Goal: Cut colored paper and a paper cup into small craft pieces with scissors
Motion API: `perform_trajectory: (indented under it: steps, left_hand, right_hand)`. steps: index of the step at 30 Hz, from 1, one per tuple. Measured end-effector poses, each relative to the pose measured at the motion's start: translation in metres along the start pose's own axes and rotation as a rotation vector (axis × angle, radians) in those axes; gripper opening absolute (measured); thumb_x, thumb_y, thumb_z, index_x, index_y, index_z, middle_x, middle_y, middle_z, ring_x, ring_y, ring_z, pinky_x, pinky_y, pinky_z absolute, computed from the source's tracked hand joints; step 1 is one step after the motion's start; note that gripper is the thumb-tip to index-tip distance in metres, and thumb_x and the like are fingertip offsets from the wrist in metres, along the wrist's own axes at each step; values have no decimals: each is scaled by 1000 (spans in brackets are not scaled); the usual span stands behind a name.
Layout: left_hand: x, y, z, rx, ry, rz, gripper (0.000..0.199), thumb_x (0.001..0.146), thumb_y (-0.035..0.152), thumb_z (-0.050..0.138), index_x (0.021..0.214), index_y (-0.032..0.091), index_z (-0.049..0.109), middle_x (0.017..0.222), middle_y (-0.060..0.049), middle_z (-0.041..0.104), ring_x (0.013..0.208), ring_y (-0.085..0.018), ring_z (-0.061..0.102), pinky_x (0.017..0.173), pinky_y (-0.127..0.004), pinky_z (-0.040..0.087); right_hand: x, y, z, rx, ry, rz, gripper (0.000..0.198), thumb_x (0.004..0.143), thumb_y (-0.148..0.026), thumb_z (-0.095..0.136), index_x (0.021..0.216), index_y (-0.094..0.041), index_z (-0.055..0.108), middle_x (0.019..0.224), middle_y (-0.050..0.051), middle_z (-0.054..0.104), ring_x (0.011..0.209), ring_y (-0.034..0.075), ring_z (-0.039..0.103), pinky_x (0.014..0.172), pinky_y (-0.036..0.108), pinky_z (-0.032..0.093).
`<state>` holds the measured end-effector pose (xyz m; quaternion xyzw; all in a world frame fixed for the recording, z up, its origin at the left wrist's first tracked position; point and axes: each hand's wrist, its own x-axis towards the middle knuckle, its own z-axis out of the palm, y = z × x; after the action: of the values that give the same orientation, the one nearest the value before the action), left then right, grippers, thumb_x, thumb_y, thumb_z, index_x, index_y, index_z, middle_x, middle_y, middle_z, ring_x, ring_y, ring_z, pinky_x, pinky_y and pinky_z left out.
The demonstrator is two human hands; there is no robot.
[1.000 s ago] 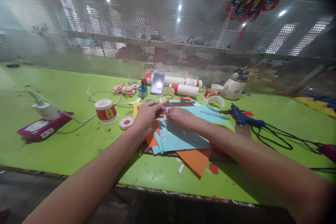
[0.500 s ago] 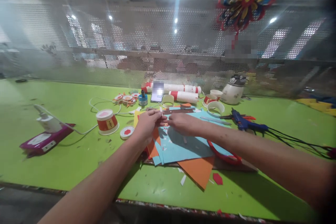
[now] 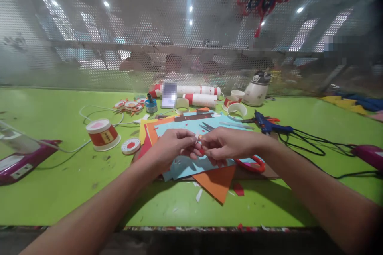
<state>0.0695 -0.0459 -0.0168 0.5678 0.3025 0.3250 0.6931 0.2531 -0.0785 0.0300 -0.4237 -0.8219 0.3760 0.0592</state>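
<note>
Above a stack of coloured paper, my left hand (image 3: pixel 176 147) pinches a small white paper piece (image 3: pixel 197 138) between thumb and fingertips. My right hand (image 3: pixel 226 143) meets it from the right, its fingers closed at the same spot. A bit of red (image 3: pixel 202 152) shows between the two hands; the fingers hide most of what they hold. Under the hands lies light blue paper (image 3: pixel 191 169), with an orange sheet (image 3: pixel 217 183) sticking out below. Scissors with red handles (image 3: pixel 255 166) lie beneath my right wrist, their blades showing beyond the hand.
Left stand a red-and-white paper cup (image 3: pixel 103 135), a round white disc (image 3: pixel 131 146) and a purple power strip (image 3: pixel 28 163). Behind are a blue glue bottle (image 3: pixel 151 105), a phone (image 3: pixel 169 95) and paper-cup tubes (image 3: pixel 200 99). A blue glue gun (image 3: pixel 271 124) with cables lies right.
The camera view has shifted, so most things appear further left and higher. My hands have come away from the paper's far part, uncovering the scissor blades, and stay together at the small piece.
</note>
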Motion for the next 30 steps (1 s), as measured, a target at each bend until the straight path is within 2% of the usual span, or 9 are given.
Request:
perform_trajectory:
  steps: [3, 8, 12, 21, 25, 30]
  left_hand:
    - [-3, -1, 7, 46, -11, -33, 10, 70, 18, 68, 63, 12, 64, 64, -7, 67, 56, -15, 62, 57, -28, 50]
    - [-4, -1, 8, 108, -12, -96, 10, 73, 18, 66, 64, 13, 67, 56, -7, 66, 52, -15, 62, 54, -25, 47]
    - [-3, -3, 6, 92, -19, -124, 11, 73, 19, 66, 65, 12, 67, 61, -11, 69, 54, -16, 63, 55, -27, 48]
    - [-1, -4, 4, 26, -47, -140, 9, 75, 19, 66, 69, 13, 68, 70, -12, 71, 57, -15, 64, 55, -26, 49]
    - [0, -3, 2, -3, -40, -156, 9, 76, 17, 64, 71, 11, 67, 73, -13, 71, 57, -15, 64, 56, -25, 49]
    - [-1, -2, 0, -27, -55, -154, 9, 76, 18, 66, 72, 11, 67, 72, -12, 71, 59, -14, 64, 57, -24, 49]
  right_hand:
    - [0, 6, 1, 77, -3, 32, 14, 80, -9, 49, 71, -18, 55, 53, -6, 59, 44, 9, 59, 47, 19, 48]
    - [-3, 8, 3, 112, 137, 58, 12, 80, -14, 52, 73, -16, 62, 55, -3, 61, 46, 9, 59, 47, 20, 48]
    - [-4, 7, 4, 91, 247, 49, 13, 77, -12, 55, 79, -14, 67, 59, -1, 62, 55, 11, 60, 51, 21, 48]
    - [-1, 10, 8, 126, 381, 16, 15, 77, -13, 56, 82, -12, 70, 57, -3, 60, 51, 10, 56, 49, 21, 47]
    - [0, 13, 9, 166, 411, -5, 14, 78, -16, 56, 83, -12, 69, 57, -3, 58, 50, 10, 55, 49, 22, 45]
    - [-1, 16, 6, 236, 384, -45, 13, 78, -17, 58, 84, -12, 68, 63, 0, 62, 57, 11, 58, 56, 25, 48]
